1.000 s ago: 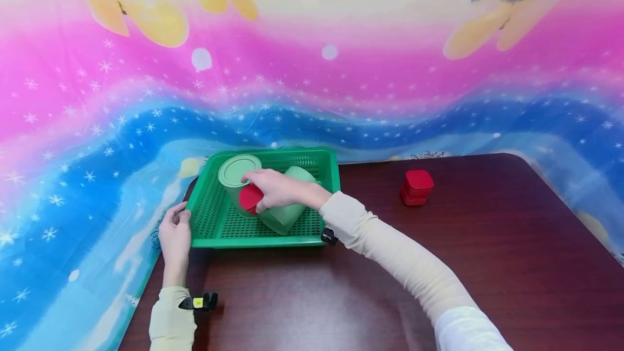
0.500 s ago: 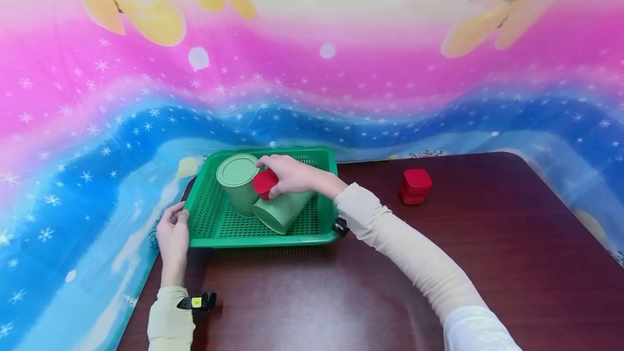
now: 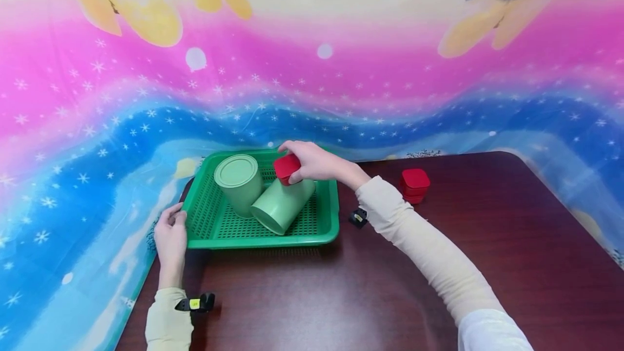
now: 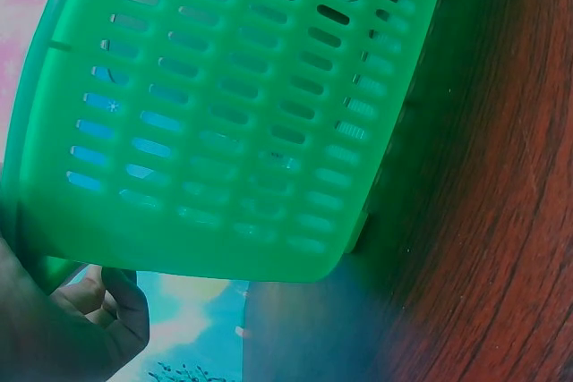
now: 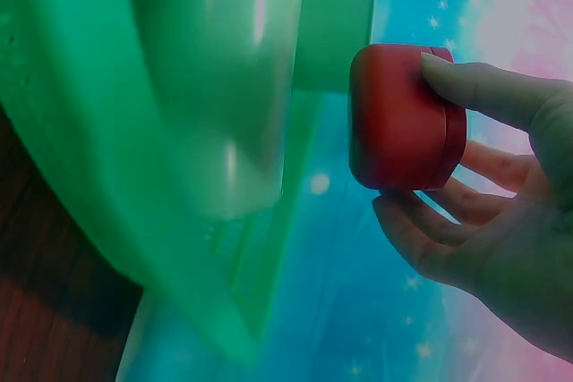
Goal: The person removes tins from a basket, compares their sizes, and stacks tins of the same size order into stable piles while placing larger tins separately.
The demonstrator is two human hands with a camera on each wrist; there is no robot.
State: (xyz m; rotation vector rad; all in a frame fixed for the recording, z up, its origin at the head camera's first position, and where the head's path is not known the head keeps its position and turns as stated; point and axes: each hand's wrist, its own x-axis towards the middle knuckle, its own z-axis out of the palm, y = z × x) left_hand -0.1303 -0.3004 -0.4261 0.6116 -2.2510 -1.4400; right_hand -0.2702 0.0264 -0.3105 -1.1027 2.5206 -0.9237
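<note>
My right hand (image 3: 317,163) pinches a small red lidded box (image 3: 286,169) between thumb and fingers. The box is held above the back part of the green plastic basket (image 3: 263,241), and its lid seam shows in the right wrist view (image 5: 403,118). Under it, a light green cylinder (image 3: 280,207) lies tilted on its side in the basket. Beside that stands an upright light green cylinder (image 3: 238,177) with a ringed top. At the basket's left rim, my left hand (image 3: 170,240) grips the edge; its curled fingers (image 4: 125,306) show in the left wrist view.
A second red box (image 3: 414,184) stands on the dark wooden table (image 3: 487,215), right of the basket and beyond the right sleeve. A printed cloth backdrop (image 3: 312,85) hangs behind and along the left side of the table.
My right hand has lifted the red box from beside the upright cylinder and carried it right and back, over the lying cylinder. The left hand keeps its grip on the basket rim.
</note>
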